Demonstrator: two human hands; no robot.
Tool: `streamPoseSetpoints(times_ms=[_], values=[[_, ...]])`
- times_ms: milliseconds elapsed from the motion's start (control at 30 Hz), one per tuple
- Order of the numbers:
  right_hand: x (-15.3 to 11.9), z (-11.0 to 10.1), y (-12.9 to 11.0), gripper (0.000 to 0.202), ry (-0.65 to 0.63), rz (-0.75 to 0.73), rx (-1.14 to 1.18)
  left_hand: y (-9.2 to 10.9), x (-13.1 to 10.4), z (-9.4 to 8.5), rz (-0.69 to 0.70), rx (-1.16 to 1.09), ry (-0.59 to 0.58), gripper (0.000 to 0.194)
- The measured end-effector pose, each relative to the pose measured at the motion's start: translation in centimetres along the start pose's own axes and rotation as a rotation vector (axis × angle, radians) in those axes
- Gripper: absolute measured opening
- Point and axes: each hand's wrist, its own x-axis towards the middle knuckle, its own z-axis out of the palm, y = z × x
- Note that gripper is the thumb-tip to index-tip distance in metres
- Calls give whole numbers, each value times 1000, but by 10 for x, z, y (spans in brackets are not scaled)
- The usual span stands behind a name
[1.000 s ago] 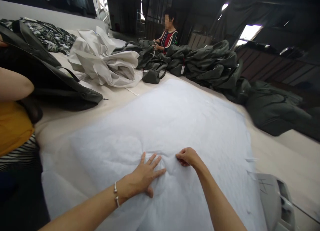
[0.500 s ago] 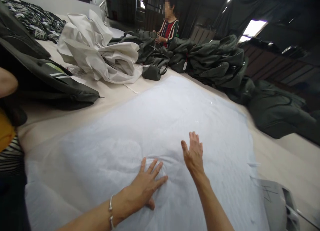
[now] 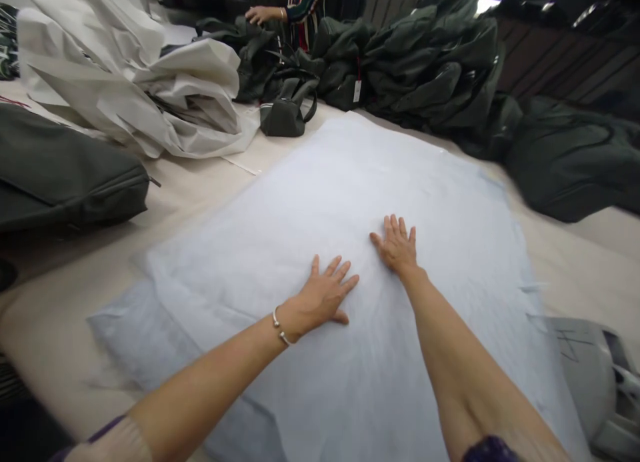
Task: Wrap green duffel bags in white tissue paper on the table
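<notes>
Sheets (image 3: 310,202) of thin white material lie spread over the pale worktop (image 3: 175,212), in front of the person. The far part looks nearly flat and smooth; the near left part looks less even, with soft folds and a lower layer (image 3: 145,332) sticking out past the top one. Small edge pieces stick out along the right side too. The left hand (image 3: 324,297) is open, palm down on the sheets with fingers spread; the right hand (image 3: 397,249), also open and holding nothing, lies farther forward. Dark bags (image 3: 425,69) are heaped beyond the far edge, beside crumpled pale material (image 3: 145,95).
</notes>
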Motion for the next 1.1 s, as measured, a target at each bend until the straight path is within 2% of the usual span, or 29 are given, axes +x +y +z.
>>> streamPoseSetpoints(times_ms=[67, 100, 167, 233, 333, 400, 433, 533, 633, 733, 833, 1000, 1067, 1100], values=[[-2, -19, 0, 76, 76, 29, 71, -9, -1, -9, 23, 9, 3, 91], [-13, -29, -3, 76, 115, 10, 110, -12, -8, -10, 47, 9, 16, 89], [-56, -48, -16, 72, 162, -96, 166, -16, -33, -8, 105, 2, 46, 86], [-120, -59, -33, 69, 165, -214, 186, -17, -67, -1, 139, -5, 60, 87], [-218, -50, -57, 69, 85, -368, 177, -12, -117, 14, 126, -3, 25, 96], [-263, -29, -65, 71, -3, -476, 146, -7, -140, 23, 101, 3, -5, 101], [-277, -18, -67, 71, -37, -515, 134, -5, -147, 25, 87, 4, -18, 101], [-291, 7, -63, 70, -87, -550, 136, 2, -158, 27, 52, 2, -39, 95], [-286, 14, -58, 68, -101, -528, 153, 8, -170, 27, 76, 1, -45, 90], [-285, 9, -58, 65, -97, -519, 157, 12, -186, 34, 95, 21, -34, 87], [-296, 0, -68, 68, -66, -517, 155, 13, -197, 48, 78, 45, 9, 90], [-326, -4, -97, 74, -71, -582, 210, 10, -197, 60, 85, 91, 93, 88], [-329, -9, -95, 73, -45, -561, 255, 12, -197, 59, 86, 124, 161, 85], [-328, -14, -87, 70, -22, -526, 277, 13, -198, 60, 96, 136, 207, 81]])
